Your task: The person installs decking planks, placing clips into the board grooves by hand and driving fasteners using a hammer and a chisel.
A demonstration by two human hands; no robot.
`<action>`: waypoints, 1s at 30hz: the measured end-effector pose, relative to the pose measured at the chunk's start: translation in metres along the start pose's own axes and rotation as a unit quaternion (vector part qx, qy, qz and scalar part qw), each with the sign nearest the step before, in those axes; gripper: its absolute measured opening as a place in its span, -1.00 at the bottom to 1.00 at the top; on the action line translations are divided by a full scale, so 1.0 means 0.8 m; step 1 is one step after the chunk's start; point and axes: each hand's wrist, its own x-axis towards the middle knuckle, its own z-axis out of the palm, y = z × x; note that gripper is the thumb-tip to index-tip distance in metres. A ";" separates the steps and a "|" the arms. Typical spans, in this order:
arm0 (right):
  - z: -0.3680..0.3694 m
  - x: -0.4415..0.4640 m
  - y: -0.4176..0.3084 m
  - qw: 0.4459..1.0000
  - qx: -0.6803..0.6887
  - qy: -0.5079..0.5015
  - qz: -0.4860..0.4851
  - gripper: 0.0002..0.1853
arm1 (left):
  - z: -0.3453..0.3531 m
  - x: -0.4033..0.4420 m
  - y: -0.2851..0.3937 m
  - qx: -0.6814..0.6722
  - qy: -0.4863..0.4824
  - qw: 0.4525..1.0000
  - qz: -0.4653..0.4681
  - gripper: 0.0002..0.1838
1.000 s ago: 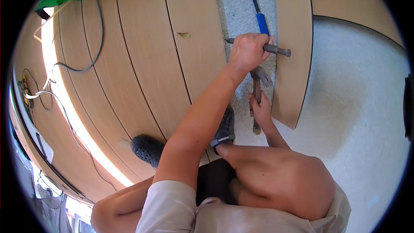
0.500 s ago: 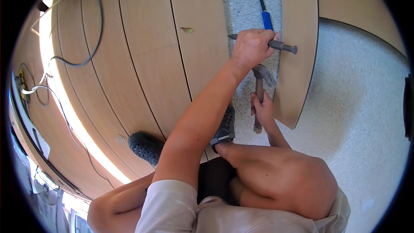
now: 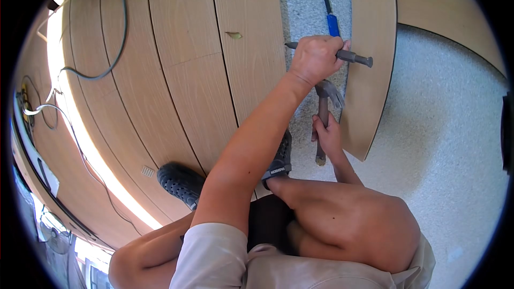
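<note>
My left hand is closed around a dark metal chisel, which lies crosswise in the fist. Its narrow tip points left at the edge of the laid wood plank; whether they touch I cannot tell. Below it, my right hand grips a claw hammer by the handle, with the claw head up near my left wrist. Part of the hammer head is hidden by that wrist. Just beyond my left fist, a blue utility knife lies on the pale speckled floor, its lower end covered by the hand.
A loose wood plank lies to the right of the hands, and another plank extends at the far right. A grey cable curves over the laid planks on the left. A small leaf and my black shoe are on the planks.
The view has shifted very slightly. Both hands keep the same grips and nearly the same places, with the chisel tip still at the plank edge.
</note>
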 end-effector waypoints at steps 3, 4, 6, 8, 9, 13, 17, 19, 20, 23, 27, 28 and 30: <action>-0.001 0.000 -0.002 0.999 0.035 -0.002 0.000 -0.80 | -0.001 0.001 -0.001 -0.003 -0.006 1.000 -0.007 -0.61; -0.007 -0.001 -0.005 1.000 0.017 -0.008 0.010 -0.79 | -0.002 0.001 -0.002 -0.007 -0.009 1.000 -0.011 -0.59; -0.014 -0.008 -0.027 1.000 0.000 -0.016 0.018 -0.79 | -0.008 0.001 -0.003 -0.008 -0.014 1.000 -0.007 -0.58; -0.025 -0.023 -0.064 0.997 0.059 0.004 0.045 -0.78 | -0.011 0.005 -0.005 -0.009 -0.015 1.000 -0.003 -0.58; -0.036 -0.029 -0.086 0.997 0.068 0.011 0.020 -0.77 | -0.011 0.004 -0.006 -0.013 -0.008 1.000 -0.005 -0.58; -0.108 -0.056 -0.163 0.972 0.214 0.046 -0.085 -0.47 | -0.009 0.009 -0.008 -0.012 0.003 1.000 -0.014 -0.60; -0.123 -0.070 -0.226 0.905 0.188 0.022 -0.382 -0.41 | -0.005 0.008 -0.010 -0.020 0.004 0.999 -0.025 -0.62; -0.119 -0.065 -0.213 0.951 0.105 0.037 -0.289 -0.37 | -0.006 0.008 -0.009 -0.025 0.005 1.000 -0.017 -0.64; -0.114 -0.067 -0.211 0.981 0.047 0.042 -0.183 -0.33 | -0.004 0.007 -0.011 -0.025 0.009 1.000 -0.017 -0.64; -0.114 -0.084 -0.219 0.983 -0.039 0.033 -0.175 -0.33 | -0.002 0.008 -0.019 -0.013 0.013 1.000 -0.017 -0.65; -0.106 -0.089 -0.230 0.922 0.176 0.046 -0.341 -0.34 | -0.002 -0.024 -0.003 -0.044 0.012 0.998 -0.033 -0.66; -0.102 -0.093 -0.228 0.921 0.175 0.046 -0.345 -0.34 | -0.005 -0.021 -0.006 -0.030 0.004 0.999 -0.020 -0.66; -0.097 -0.089 -0.220 0.918 0.204 0.105 -0.324 -0.30 | -0.010 -0.008 -0.014 -0.051 0.000 0.999 0.000 -0.67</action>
